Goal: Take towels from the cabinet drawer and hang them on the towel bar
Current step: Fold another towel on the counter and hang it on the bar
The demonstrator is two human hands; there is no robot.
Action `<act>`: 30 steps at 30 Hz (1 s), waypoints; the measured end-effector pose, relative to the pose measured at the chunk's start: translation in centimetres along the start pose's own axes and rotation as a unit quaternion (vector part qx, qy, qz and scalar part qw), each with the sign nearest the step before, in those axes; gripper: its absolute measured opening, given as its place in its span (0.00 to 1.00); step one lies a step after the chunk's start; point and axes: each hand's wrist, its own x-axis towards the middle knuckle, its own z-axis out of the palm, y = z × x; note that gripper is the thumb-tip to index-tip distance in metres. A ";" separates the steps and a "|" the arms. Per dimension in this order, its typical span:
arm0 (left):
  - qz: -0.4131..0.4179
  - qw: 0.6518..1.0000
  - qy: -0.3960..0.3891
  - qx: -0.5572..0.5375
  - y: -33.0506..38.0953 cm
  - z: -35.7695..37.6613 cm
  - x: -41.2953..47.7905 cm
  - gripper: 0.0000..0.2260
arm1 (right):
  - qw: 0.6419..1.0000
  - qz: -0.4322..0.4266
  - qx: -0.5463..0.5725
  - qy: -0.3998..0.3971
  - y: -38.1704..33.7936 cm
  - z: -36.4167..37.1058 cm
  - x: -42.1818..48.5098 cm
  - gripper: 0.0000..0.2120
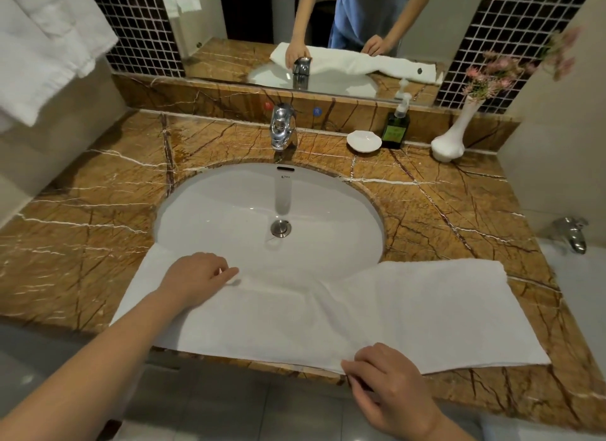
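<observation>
Head view: a white towel [410,309] is laid along the marble table's [459,211] front, sagging over the sink [229,211] rim. Its far edge is pinched by the left hand [196,278] and its near hem by the right hand [390,378], both grips clamped on cloth. It is judged soft, light and limp, best taken by two corners.

Entries, as we find them:
- Sink [229,204]: we cannot see its near rim, which lies under the towel [328,316].
- Maker's mark [285,177] below the overflow slot: too small for us to read.
- Right hand [390,381]: its fingertips curl at the towel's near edge, and we cannot tell how far under they go. The bottom edge cuts the wrist.
- Left hand [196,280]: the forearm runs off at bottom left.
- Hanging towel [42,47]: cut off at the top and left.
- Soap bottle [396,129]: we find the label illegible.
- Flowers [492,76]: blurred toward the right.
</observation>
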 end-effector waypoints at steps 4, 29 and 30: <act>0.012 0.993 0.117 -0.016 -0.1 0.9 -2.5 0.23 | 0.997 0.060 0.006 0.042 0.5 -0.9 2.7 0.08; 0.009 0.998 0.052 -0.042 21.8 6.1 -5.6 0.29 | 0.887 0.398 -0.173 -0.157 8.4 -4.1 -0.2 0.28; 0.008 0.998 0.049 -0.027 22.1 6.4 -5.3 0.29 | 0.886 0.401 -0.172 -0.155 8.7 -4.3 -0.4 0.28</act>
